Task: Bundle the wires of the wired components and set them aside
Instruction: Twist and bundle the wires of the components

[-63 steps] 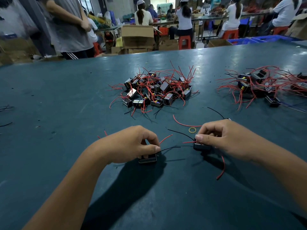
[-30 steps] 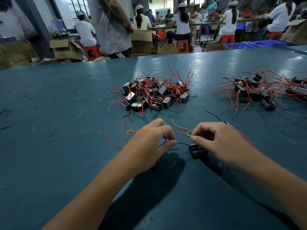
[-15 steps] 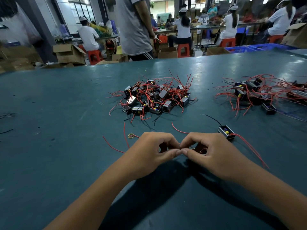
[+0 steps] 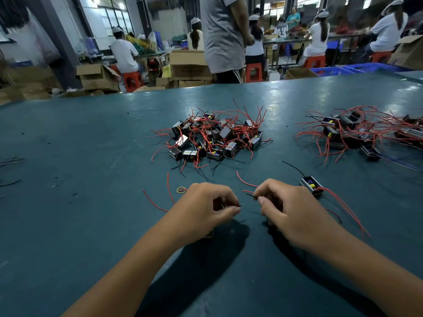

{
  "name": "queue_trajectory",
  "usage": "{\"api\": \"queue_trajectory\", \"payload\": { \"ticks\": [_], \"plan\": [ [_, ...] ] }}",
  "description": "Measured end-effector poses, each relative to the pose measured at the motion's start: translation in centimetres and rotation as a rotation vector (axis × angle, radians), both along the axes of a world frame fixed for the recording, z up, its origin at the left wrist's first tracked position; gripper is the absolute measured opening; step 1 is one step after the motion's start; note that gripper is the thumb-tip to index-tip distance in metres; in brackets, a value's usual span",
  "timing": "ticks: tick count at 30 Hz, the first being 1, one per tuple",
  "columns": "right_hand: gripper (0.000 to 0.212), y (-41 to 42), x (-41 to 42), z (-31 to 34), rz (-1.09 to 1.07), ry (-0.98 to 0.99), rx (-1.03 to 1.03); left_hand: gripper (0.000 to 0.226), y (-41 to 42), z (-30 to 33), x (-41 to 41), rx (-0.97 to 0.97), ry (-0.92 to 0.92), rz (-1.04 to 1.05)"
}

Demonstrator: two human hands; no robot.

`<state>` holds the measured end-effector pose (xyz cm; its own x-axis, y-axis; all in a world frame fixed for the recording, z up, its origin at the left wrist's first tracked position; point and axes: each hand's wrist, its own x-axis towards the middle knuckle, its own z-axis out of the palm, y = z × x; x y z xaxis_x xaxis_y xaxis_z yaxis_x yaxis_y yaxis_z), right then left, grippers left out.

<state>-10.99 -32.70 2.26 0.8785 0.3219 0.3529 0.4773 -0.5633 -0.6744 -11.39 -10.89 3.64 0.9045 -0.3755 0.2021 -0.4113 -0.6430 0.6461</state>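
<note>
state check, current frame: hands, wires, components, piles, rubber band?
left hand: pinches a thin black wire
right hand: pinches another black wire end
loose component: alone on table, wires unbundled
centre pile: heaped, wires tangled
right pile: heaped, wires splayed
rubber band: flat on table, unused

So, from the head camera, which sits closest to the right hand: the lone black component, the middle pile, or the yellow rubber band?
From the right hand:
1. Lone black component, just right of it.
2. Yellow rubber band, left, beyond the left hand.
3. Middle pile, farther up the table.
</note>
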Motion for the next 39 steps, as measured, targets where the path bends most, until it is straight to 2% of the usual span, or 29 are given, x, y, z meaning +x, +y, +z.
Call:
{"api": "queue_trajectory", "payload": {
  "ticks": [8, 14, 32, 39],
  "plan": [
    [0.009, 0.9, -0.3, -0.2, -0.019, -0.025, 0.048, 0.012, -0.3, -0.3, 0.2, -0.163, 0.047, 0.052],
    [0.015, 1.1, -0.4, -0.1, -0.016, 0.045, 0.125, 0.009, -0.7, -0.7, 0.2, -0.236, 0.069, 0.067],
    [0.011, 1.6, -0.3, -0.6, -0.035, 0.056, 0.221, 0.008, -1.3, -1.0, 0.2, -0.330, 0.110, 0.081],
    [0.009, 1.7, -0.2, -1.0, -0.024, 0.123, 0.327, 0.012, -1.6, -1.0, 0.1, -0.376, 0.144, 0.088]
  ]
}}
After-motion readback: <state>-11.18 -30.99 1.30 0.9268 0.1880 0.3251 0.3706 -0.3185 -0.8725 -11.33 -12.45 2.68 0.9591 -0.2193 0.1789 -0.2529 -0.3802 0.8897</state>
